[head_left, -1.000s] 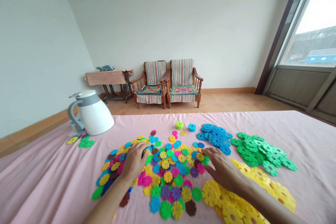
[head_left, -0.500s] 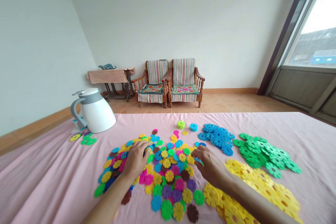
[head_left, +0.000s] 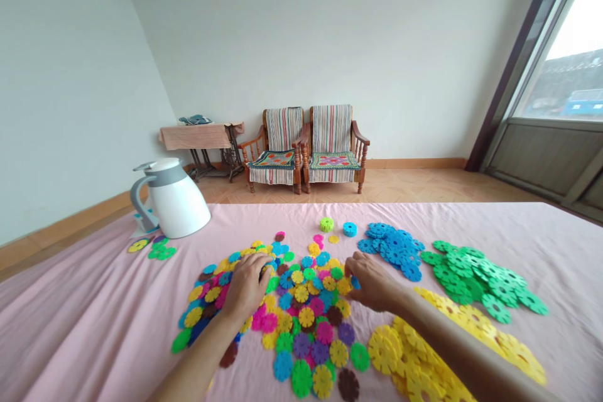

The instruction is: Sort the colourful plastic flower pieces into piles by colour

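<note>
My left hand [head_left: 247, 282] is curled over the left part of a mixed pile of plastic snowflake discs [head_left: 306, 317] in several colours. Its fingers are bent and close together, and whatever lies under them is hidden. At the pile's right edge, my right hand [head_left: 374, 281] has its fingers bent down, with a blue snowflake disc [head_left: 355, 282] showing between thumb and fingers. Sorted heaps of blue discs [head_left: 396, 248], green discs [head_left: 480, 273] and yellow discs [head_left: 419, 352] lie around my right hand and forearm.
A white and grey jug [head_left: 181, 201] stands at the left on the pink cloth [head_left: 94, 308], with a few discs [head_left: 161, 249] before it. A lime stack [head_left: 326, 224] and a blue stack [head_left: 349, 229] stand near the far edge. Two wooden armchairs [head_left: 332, 138] are beyond.
My right hand has shifted slightly up over the blue discs at the pile's edge, which are now mostly covered. My left hand stays nearly in place; the view has moved slightly.
</note>
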The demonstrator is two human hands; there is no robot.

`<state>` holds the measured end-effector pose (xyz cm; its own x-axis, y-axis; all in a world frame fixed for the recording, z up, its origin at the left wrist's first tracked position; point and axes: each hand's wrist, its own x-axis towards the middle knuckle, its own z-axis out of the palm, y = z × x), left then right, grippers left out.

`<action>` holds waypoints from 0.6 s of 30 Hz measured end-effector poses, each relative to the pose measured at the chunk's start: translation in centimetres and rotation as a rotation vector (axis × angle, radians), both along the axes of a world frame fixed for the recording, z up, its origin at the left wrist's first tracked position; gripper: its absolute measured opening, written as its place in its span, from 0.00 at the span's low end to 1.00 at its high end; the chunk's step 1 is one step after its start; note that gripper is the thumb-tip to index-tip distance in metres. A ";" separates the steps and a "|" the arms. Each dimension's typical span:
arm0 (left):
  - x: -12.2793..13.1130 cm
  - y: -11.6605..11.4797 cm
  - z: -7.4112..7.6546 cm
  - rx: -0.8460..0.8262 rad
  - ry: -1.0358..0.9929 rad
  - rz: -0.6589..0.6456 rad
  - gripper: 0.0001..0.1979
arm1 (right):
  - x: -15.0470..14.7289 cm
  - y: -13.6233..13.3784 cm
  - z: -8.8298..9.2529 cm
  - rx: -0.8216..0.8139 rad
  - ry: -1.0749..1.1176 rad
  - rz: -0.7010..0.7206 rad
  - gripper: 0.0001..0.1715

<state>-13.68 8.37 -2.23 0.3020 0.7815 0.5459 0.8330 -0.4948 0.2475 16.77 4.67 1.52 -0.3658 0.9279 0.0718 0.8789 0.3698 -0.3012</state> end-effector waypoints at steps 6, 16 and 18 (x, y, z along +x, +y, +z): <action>0.1 0.1 0.0 0.012 -0.005 -0.003 0.11 | -0.2 0.2 0.2 -0.004 0.013 0.004 0.17; 0.1 -0.1 0.1 -0.014 0.012 0.003 0.11 | 0.4 -0.4 1.2 0.035 0.249 -0.094 0.11; 0.1 -0.1 0.1 -0.009 0.006 0.004 0.10 | 2.2 -0.9 2.1 -0.016 0.307 -0.086 0.10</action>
<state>-13.56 8.27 -2.09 0.3023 0.7876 0.5369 0.8366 -0.4892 0.2466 18.93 3.74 3.64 -0.2495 0.9565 0.1515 0.7741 0.2910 -0.5622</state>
